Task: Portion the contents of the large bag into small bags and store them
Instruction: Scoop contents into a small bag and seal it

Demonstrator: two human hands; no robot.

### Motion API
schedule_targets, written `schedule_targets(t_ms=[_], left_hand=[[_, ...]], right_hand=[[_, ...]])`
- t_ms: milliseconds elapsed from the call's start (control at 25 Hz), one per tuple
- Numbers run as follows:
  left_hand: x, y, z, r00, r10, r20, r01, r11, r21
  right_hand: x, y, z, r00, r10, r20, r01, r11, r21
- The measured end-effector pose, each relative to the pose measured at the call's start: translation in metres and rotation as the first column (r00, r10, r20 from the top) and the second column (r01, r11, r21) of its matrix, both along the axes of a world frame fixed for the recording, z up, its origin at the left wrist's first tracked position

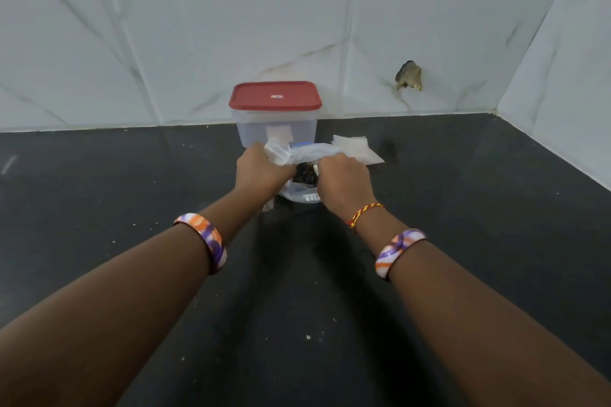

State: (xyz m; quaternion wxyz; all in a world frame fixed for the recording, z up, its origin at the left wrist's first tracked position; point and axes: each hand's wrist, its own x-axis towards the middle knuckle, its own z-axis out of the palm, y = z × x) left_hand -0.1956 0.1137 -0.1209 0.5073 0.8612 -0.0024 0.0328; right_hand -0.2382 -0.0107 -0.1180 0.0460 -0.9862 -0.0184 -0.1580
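Your left hand (261,168) and right hand (344,177) are both out in front of you, fingers curled round the top of the large bag (302,175). Each hand grips one side of its mouth, with the clear plastic bunched up between them. The bag stands on the dark desk (132,175), and something dark shows inside it through the gap between your hands; what it is cannot be told. A striped bangle (206,238) sits on your left forearm and another bangle (395,249) on your right, with a red and yellow thread (365,213) round your right wrist. Pale crumbs are scattered over the desk near you. Just beyond the bag, to its right, lie some flat small bags (355,149) in a loose pile. Behind the bag, against the white tiled wall (165,43), stands a clear container (276,129) with its red lid (275,96) on. A chipped hole (409,76) marks the wall further right.
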Motion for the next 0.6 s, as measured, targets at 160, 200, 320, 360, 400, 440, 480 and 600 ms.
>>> schedule_targets(t_ms=[160,200,320,360,400,440,480,600], left_hand=[[0.011,-0.026,0.027,0.992,-0.094,0.086,0.099,0.994,-0.053],[0.011,-0.039,0.036,0.978,-0.174,0.113,0.173,0.985,0.017],[0.016,-0.073,0.05,0.931,-0.346,0.119,0.321,0.929,0.186],[0.021,-0.076,0.049,0.927,-0.356,0.118,0.327,0.921,0.214],[0.024,-0.076,0.047,0.931,-0.344,0.123,0.311,0.923,0.228],[0.026,-0.071,0.045,0.937,-0.321,0.137,0.282,0.928,0.243],[0.028,-0.065,0.043,0.943,-0.292,0.159,0.247,0.936,0.252],[0.027,-0.043,0.039,0.949,-0.193,0.248,0.136,0.964,0.23]], right_hand=[[0.018,-0.021,-0.007,0.995,-0.095,-0.018,0.09,0.846,0.525],[0.021,-0.027,-0.01,0.989,-0.135,-0.052,0.135,0.73,0.67],[0.028,-0.042,-0.013,0.935,-0.263,-0.236,0.303,0.255,0.918],[0.03,-0.044,-0.014,0.919,-0.283,-0.273,0.33,0.178,0.927],[0.033,-0.045,-0.014,0.912,-0.29,-0.29,0.343,0.152,0.927],[0.034,-0.044,-0.012,0.912,-0.288,-0.292,0.344,0.15,0.927],[0.036,-0.041,-0.01,0.915,-0.284,-0.288,0.341,0.158,0.927],[0.038,-0.035,-0.004,0.917,-0.295,-0.269,0.334,0.2,0.921]])
